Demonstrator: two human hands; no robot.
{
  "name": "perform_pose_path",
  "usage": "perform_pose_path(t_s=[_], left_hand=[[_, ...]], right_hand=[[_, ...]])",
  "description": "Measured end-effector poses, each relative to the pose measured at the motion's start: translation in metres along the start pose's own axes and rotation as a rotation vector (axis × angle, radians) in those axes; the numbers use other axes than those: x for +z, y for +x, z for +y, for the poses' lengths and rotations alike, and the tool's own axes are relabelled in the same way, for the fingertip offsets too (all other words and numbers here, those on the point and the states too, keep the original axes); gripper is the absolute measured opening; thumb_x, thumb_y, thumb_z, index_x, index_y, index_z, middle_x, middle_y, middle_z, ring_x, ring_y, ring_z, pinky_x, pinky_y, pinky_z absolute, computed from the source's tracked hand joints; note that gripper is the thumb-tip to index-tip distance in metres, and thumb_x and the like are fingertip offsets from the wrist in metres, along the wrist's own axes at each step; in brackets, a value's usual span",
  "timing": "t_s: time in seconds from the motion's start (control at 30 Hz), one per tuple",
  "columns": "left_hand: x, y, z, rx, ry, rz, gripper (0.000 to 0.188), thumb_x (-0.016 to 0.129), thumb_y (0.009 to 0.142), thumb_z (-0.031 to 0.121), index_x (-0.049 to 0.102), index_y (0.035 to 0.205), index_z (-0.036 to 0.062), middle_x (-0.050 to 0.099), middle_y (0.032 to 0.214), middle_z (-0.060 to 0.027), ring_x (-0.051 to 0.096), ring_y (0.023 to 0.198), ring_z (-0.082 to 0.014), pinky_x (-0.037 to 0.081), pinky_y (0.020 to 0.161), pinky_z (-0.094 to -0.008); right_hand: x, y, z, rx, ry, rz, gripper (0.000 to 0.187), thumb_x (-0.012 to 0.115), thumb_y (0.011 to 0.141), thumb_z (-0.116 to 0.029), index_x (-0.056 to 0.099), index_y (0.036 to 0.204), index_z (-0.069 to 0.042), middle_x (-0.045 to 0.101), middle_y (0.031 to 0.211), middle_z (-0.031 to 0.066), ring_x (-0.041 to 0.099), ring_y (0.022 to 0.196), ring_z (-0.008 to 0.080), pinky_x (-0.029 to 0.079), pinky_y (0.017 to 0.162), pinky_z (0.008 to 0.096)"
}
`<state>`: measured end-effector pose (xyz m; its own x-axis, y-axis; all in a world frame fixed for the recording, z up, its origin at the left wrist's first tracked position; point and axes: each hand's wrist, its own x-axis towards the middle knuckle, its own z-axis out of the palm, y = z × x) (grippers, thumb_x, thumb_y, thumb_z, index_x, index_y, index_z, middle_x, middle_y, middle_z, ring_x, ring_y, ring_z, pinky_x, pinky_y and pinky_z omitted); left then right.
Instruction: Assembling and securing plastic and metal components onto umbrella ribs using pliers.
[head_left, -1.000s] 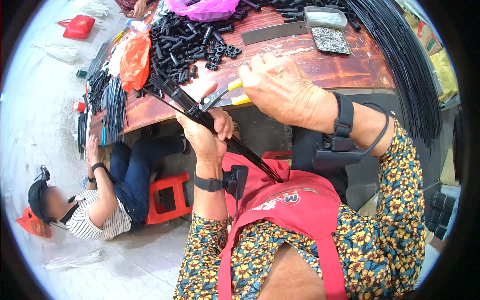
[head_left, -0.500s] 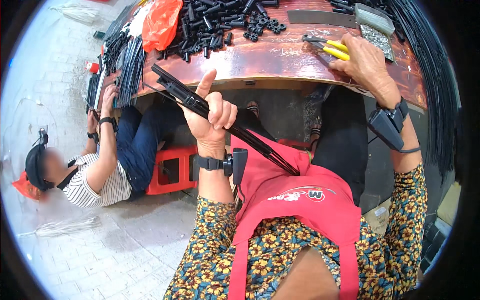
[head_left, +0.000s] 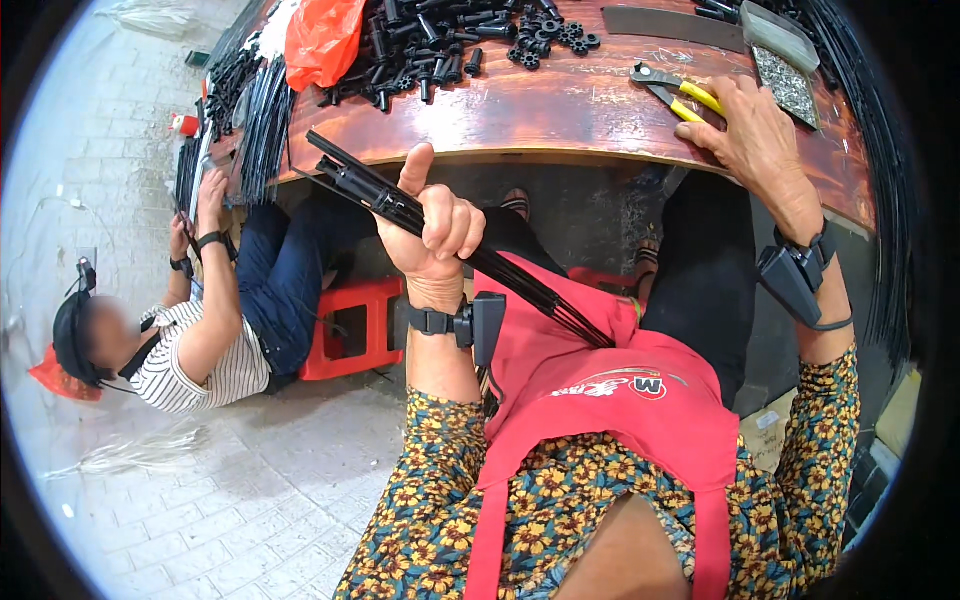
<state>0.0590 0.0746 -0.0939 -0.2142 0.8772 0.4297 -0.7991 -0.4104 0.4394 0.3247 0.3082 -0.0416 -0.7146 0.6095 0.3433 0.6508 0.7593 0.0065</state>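
My left hand (head_left: 440,222) is wrapped round a bundle of thin black rods (head_left: 540,295) that looks like a folded umbrella frame. Its index finger points up, away from the bundle. The bundle slants from a thicker jointed end at upper left down to my red apron (head_left: 600,390), where the thin ends rest. At the table's near edge on the right, my right hand (head_left: 765,145) has its thumb and fingers about the yellow handles of a pair of cutting pliers (head_left: 703,98). The pliers lie low over the wood, jaws pointing left and handles spread.
Piles of black plastic tubes (head_left: 430,45) and small toothed rings (head_left: 550,42) lie on the table (head_left: 590,125) beside an orange bag (head_left: 325,42). A flat bar (head_left: 670,27) and a box of small metal pieces (head_left: 785,85) sit at right. Another person (head_left: 205,350) works at left.
The whole view has shifted slightly, so most things appear farther right. The pliers' handles look a little wider apart. My left hand keeps its hold on the bundle.
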Motion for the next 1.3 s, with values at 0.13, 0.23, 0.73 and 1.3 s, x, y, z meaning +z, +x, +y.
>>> perform_pose_path(t_s=[0.13,0.23,0.73,1.3], left_hand=[[-0.001,0.003,0.0,-0.015,0.075,-0.025,0.063,0.02,0.1,0.047,0.041,0.141,0.0044,0.035,0.044,0.0021,0.032,0.031,-0.0097,0.035,0.035,-0.0284],[0.001,0.009,-0.001,-0.016,0.086,0.009,0.065,0.02,0.1,0.05,0.041,0.14,0.0041,0.035,0.044,0.0013,0.031,0.031,-0.0104,0.034,0.034,-0.0286],[0.048,0.01,-0.016,0.046,0.504,0.395,0.07,0.045,0.089,0.061,0.053,0.127,0.0032,0.039,0.053,0.0018,0.032,0.036,-0.0089,0.032,0.036,-0.0268],[0.124,-0.025,0.088,0.432,0.628,0.435,0.033,0.055,0.097,0.027,0.057,0.116,0.0002,0.043,0.055,0.0024,0.037,0.037,-0.0083,0.036,0.035,-0.0267]], right_hand=[[0.006,0.0,-0.002,0.019,-0.006,0.018,0.047,0.071,0.078,-0.043,0.061,0.098,-0.002,0.06,0.091,0.018,0.061,0.091,0.0341,0.051,0.071,0.0433],[-0.009,-0.001,-0.009,-0.04,0.068,0.223,0.038,0.072,0.079,-0.032,0.062,0.102,-0.003,0.06,0.087,0.0135,0.062,0.085,0.029,0.052,0.072,0.0399],[-0.132,-0.077,-0.044,-0.331,1.483,0.084,0.012,0.066,0.07,0.002,0.07,0.081,0.002,0.065,0.066,0.0091,0.059,0.055,0.0172,0.045,0.051,0.0284],[0.068,-0.194,-0.076,-0.258,0.647,-0.796,0.041,0.062,0.084,-0.031,0.063,0.114,-0.004,0.067,0.099,0.0205,0.065,0.094,0.035,0.051,0.078,0.042]])
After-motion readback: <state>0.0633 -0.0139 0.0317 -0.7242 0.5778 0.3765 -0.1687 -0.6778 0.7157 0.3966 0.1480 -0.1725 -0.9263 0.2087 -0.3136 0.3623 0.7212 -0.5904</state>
